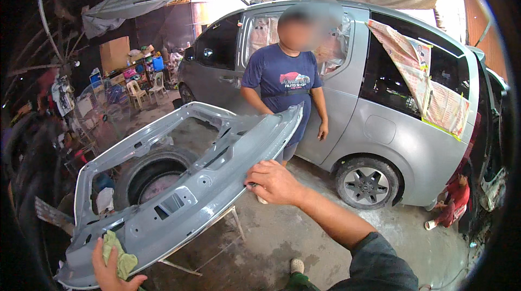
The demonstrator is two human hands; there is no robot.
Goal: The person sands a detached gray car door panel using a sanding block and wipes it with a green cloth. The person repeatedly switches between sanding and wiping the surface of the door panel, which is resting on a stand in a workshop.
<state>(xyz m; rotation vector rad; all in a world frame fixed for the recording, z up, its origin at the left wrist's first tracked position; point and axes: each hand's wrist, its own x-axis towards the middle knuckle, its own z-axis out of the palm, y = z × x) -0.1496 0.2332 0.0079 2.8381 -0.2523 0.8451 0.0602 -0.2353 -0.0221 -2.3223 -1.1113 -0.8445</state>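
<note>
A grey-painted car tailgate shell (217,193), with an open window frame, lies tilted across a thin metal stand (234,223). At its near left end my left hand (111,269) holds a crumpled yellow-green cloth (120,257) against the panel, with the thumb spread out to the side. My right hand (275,182) reaches across to the tailgate's right edge, its fingers curled over the rim. A small dark spot shows by those fingers, too small to name.
A person (287,79) in a blue shirt stands across the tailgate, beside a grey van (374,123) with paper-masked windows. Below the window opening is a tyre (157,174). Another person in red (456,201) is low at the right. Plastic chairs (137,91) stand far left.
</note>
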